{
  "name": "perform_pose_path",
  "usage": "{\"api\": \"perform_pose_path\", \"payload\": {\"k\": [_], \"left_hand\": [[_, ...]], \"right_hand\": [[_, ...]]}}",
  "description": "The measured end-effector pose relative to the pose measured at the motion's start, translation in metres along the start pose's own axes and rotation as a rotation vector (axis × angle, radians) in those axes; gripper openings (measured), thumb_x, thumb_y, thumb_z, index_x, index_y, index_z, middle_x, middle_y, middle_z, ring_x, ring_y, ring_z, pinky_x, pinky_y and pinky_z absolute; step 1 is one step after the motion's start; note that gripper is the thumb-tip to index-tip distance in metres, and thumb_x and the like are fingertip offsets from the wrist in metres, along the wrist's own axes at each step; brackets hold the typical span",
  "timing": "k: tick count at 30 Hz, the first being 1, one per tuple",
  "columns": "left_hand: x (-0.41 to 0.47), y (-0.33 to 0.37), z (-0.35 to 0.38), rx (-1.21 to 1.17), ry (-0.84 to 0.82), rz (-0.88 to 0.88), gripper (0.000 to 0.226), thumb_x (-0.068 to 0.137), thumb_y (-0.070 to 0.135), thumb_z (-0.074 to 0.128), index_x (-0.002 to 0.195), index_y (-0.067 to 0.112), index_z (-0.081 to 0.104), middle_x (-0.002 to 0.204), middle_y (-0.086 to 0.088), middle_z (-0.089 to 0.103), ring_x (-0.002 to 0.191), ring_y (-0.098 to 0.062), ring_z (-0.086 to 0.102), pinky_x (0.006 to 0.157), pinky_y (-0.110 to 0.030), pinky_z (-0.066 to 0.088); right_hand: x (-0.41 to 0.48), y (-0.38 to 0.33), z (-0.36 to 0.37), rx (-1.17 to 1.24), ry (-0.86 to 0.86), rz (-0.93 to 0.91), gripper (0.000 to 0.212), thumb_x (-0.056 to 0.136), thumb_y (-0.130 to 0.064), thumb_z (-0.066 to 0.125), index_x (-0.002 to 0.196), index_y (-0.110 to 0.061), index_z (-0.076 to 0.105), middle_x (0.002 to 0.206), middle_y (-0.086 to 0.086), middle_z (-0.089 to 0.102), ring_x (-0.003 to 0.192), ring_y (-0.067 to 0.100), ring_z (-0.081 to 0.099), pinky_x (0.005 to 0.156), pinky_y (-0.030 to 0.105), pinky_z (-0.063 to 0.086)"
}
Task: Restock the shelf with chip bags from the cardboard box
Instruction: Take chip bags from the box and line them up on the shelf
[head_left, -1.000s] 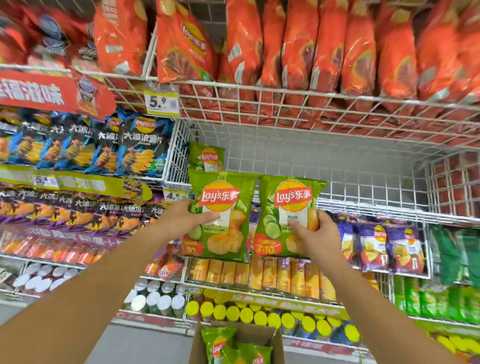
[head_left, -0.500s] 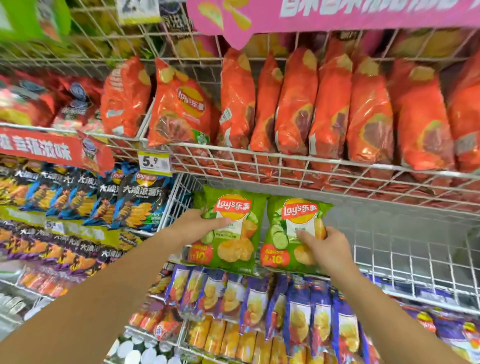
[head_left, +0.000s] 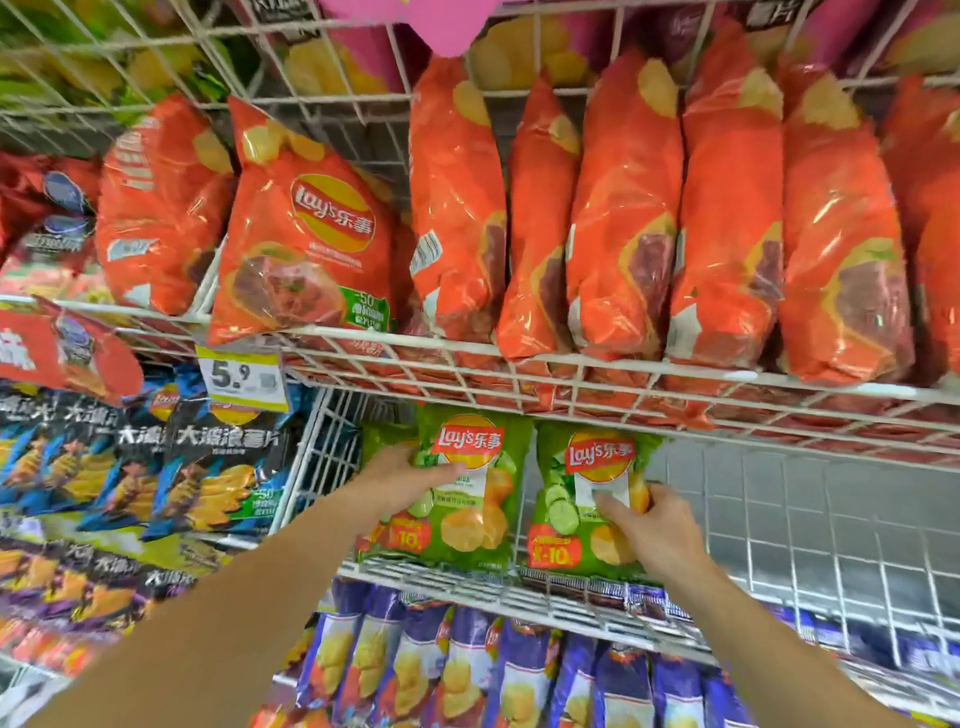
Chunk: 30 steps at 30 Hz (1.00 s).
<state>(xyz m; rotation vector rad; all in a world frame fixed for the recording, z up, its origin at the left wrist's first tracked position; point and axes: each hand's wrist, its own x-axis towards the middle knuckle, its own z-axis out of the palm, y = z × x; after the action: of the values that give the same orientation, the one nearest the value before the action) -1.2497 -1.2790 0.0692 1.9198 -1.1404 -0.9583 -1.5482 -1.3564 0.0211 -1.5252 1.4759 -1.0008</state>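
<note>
Two green chip bags stand upright at the front of the white wire shelf (head_left: 779, 525), one per hand. The left hand (head_left: 400, 480) has its fingers (head_left: 441, 473) curled round the left green bag (head_left: 472, 519). The right hand (head_left: 657, 535) grips the right green bag (head_left: 582, 519) likewise. A third green bag (head_left: 382, 439) shows behind the left hand. Eight orange bags (head_left: 306, 234) line the shelf above, and one price tag (head_left: 244, 374) reads 5.9.

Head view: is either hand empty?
No: the left hand grips the left green bag and the right hand grips the right green bag, fingers curled round each.
</note>
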Motion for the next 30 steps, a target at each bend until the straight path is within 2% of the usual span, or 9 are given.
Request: {"api": "perform_pose_path", "payload": {"k": [3, 7, 9, 13, 15, 19, 24, 27, 30], "left_hand": [[0.036, -0.015, 0.004, 0.064, -0.001, -0.049, 0.145, 0.04, 0.091, 0.074, 0.158, 0.023, 0.024, 0.164, -0.002, 0.025, 0.145, -0.03, 0.035, 0.115, -0.05, 0.037], [0.064, -0.033, 0.023, 0.122, -0.01, -0.067, 0.124, 0.062, 0.078, 0.076, 0.158, 0.02, 0.024, 0.161, -0.005, 0.033, 0.143, -0.03, 0.038, 0.114, -0.045, 0.038], [0.073, -0.04, 0.035, 0.138, -0.018, -0.081, 0.115, 0.076, 0.065, 0.076, 0.159, 0.011, 0.018, 0.162, -0.011, 0.029, 0.145, -0.033, 0.035, 0.114, -0.042, 0.037], [0.087, -0.047, 0.051, 0.138, -0.022, -0.065, 0.105, 0.08, 0.056, 0.077, 0.156, 0.008, 0.023, 0.159, -0.012, 0.035, 0.141, -0.032, 0.04, 0.111, -0.039, 0.039], [0.092, -0.047, 0.053, 0.192, -0.046, -0.051, 0.092, 0.083, 0.054, 0.076, 0.152, 0.01, 0.035, 0.152, -0.012, 0.045, 0.133, -0.031, 0.048, 0.105, -0.036, 0.042], [0.103, -0.05, 0.058, 0.211, -0.086, -0.009, 0.058, 0.081, 0.047, 0.08, 0.128, 0.02, 0.06, 0.121, -0.002, 0.065, 0.11, -0.024, 0.059, 0.091, -0.032, 0.045], [0.116, -0.054, 0.06, 0.203, -0.099, -0.029, 0.061, 0.072, 0.05, 0.086, 0.121, 0.023, 0.063, 0.115, 0.002, 0.068, 0.11, -0.024, 0.061, 0.098, -0.041, 0.049], [0.116, -0.054, 0.058, 0.208, -0.081, -0.042, 0.086, 0.058, 0.065, 0.086, 0.125, 0.02, 0.058, 0.118, 0.002, 0.066, 0.109, -0.023, 0.061, 0.096, -0.04, 0.051], [0.102, -0.049, 0.05, 0.186, -0.055, -0.017, 0.065, 0.073, 0.053, 0.084, 0.124, 0.021, 0.058, 0.113, 0.005, 0.065, 0.104, -0.019, 0.06, 0.09, -0.035, 0.05]], "right_hand": [[0.016, 0.009, 0.018, -0.041, 0.033, -0.006, 0.028, 0.083, -0.035, 0.083, 0.075, -0.016, 0.065, 0.066, 0.002, 0.07, 0.064, 0.026, 0.071, 0.06, 0.041, 0.059], [0.032, 0.023, 0.036, -0.062, 0.085, 0.036, 0.037, 0.083, -0.03, 0.084, 0.066, -0.018, 0.053, 0.057, -0.002, 0.057, 0.062, 0.028, 0.065, 0.061, 0.041, 0.056], [0.036, 0.035, 0.041, -0.071, 0.079, 0.066, 0.033, 0.082, -0.032, 0.084, 0.072, -0.017, 0.057, 0.061, -0.002, 0.06, 0.067, 0.029, 0.067, 0.065, 0.042, 0.058], [0.045, 0.055, 0.049, -0.128, 0.01, 0.129, 0.027, 0.082, -0.031, 0.085, 0.081, -0.019, 0.06, 0.074, -0.004, 0.066, 0.078, 0.027, 0.068, 0.073, 0.038, 0.055], [0.048, 0.055, 0.053, -0.149, -0.049, 0.166, 0.027, 0.082, -0.026, 0.085, 0.081, -0.019, 0.059, 0.076, -0.003, 0.067, 0.078, 0.024, 0.066, 0.073, 0.037, 0.055], [0.054, 0.059, 0.06, -0.135, -0.128, 0.221, 0.031, 0.082, -0.019, 0.084, 0.105, -0.013, 0.065, 0.097, 0.006, 0.074, 0.085, 0.023, 0.069, 0.064, 0.029, 0.051], [0.061, 0.066, 0.066, -0.088, -0.172, 0.305, 0.02, 0.082, -0.02, 0.083, 0.099, -0.015, 0.073, 0.097, 0.009, 0.078, 0.079, 0.024, 0.074, 0.066, 0.033, 0.059], [0.061, 0.068, 0.067, -0.1, -0.175, 0.316, 0.032, 0.081, -0.027, 0.084, 0.108, -0.018, 0.069, 0.102, 0.005, 0.077, 0.083, 0.022, 0.075, 0.071, 0.034, 0.062], [0.053, 0.062, 0.06, -0.092, -0.18, 0.316, 0.053, 0.076, -0.034, 0.088, 0.116, -0.014, 0.059, 0.103, 0.002, 0.074, 0.086, 0.02, 0.074, 0.082, 0.041, 0.062]]}}
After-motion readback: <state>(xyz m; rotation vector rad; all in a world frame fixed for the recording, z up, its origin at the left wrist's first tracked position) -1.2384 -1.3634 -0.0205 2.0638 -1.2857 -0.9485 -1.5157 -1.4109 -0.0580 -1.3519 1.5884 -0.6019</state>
